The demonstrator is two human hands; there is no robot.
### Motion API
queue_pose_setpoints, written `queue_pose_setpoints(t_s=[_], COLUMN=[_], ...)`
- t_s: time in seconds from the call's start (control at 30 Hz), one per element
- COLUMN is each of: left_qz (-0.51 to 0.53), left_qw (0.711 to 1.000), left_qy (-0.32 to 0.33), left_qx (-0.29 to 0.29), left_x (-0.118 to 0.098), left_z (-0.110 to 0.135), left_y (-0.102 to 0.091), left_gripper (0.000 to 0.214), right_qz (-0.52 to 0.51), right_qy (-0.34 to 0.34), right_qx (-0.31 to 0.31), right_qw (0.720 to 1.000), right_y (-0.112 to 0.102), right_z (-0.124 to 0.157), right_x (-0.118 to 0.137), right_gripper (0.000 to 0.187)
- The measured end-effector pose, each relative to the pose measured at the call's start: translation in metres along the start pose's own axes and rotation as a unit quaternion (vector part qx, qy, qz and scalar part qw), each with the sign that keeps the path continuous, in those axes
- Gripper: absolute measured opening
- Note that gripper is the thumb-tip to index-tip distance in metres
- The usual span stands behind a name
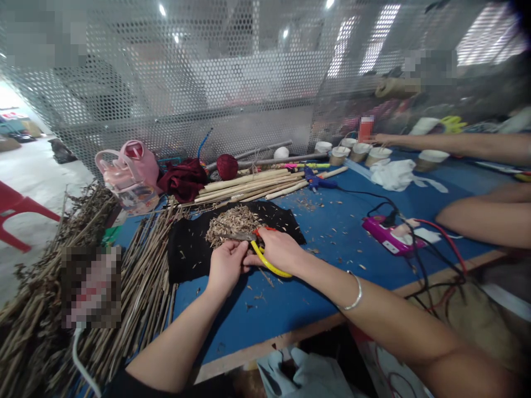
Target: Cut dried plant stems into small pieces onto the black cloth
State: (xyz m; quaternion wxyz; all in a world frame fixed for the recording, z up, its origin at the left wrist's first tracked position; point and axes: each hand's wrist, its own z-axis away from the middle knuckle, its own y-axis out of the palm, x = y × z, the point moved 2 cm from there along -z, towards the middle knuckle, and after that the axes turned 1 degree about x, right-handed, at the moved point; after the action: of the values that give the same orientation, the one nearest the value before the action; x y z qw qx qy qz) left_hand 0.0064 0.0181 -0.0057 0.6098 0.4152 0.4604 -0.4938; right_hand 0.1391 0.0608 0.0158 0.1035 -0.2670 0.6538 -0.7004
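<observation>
My right hand (pixel 280 249) is closed around scissors (pixel 271 266) with thick yellow handles, a bit of orange-red showing by the fingers. Their dark blades (pixel 238 236) point left over a heap of small cut stem pieces (pixel 232 220). Close beside the blades, my left hand (pixel 226 265) is closed in a pinch, thumb against fingers; what it grips is hidden. The heap lies on a black cloth (pixel 188 251) spread over the blue tabletop (pixel 236 331). Loose bits are scattered on the blue surface around both hands.
Long dry stalks (pixel 141 276) lie left of the cloth. Behind are pale sticks (pixel 253 185), a blue glue gun (pixel 317 179), dark red yarn (pixel 227 167) and a pink jug (pixel 133 177). At right are a purple power box (pixel 392 235), cables, small pots (pixel 377 155) and another person's arms (pixel 460 146).
</observation>
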Motion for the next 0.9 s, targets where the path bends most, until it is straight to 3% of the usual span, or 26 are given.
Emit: queue_pose_setpoints(t_s=[0.3, 0.43, 0.6, 0.9], left_qz=[-0.018, -0.002, 0.002, -0.003], left_qw=[1.000, 1.000, 0.999, 0.998], left_qy=[-0.004, -0.021, -0.037, -0.051], left_qx=[0.000, 0.017, 0.039, 0.036], left_x=[0.001, 0.002, 0.004, 0.002], left_z=[-0.001, -0.003, -0.005, -0.004], left_y=[-0.002, -0.002, -0.003, -0.001], left_gripper=[0.030, 0.030, 0.033, 0.030], right_qz=[0.043, 0.034, 0.042, 0.058], right_qy=[0.050, 0.041, 0.111, 0.074], right_qx=[0.049, 0.028, -0.058, 0.001], right_qw=[0.997, 0.998, 0.991, 0.996], right_y=[0.004, -0.007, -0.022, -0.007], right_z=[-0.005, -0.008, -0.014, -0.029], right_x=[-0.001, -0.011, -0.039, -0.055], right_gripper=[0.038, 0.046, 0.052, 0.060])
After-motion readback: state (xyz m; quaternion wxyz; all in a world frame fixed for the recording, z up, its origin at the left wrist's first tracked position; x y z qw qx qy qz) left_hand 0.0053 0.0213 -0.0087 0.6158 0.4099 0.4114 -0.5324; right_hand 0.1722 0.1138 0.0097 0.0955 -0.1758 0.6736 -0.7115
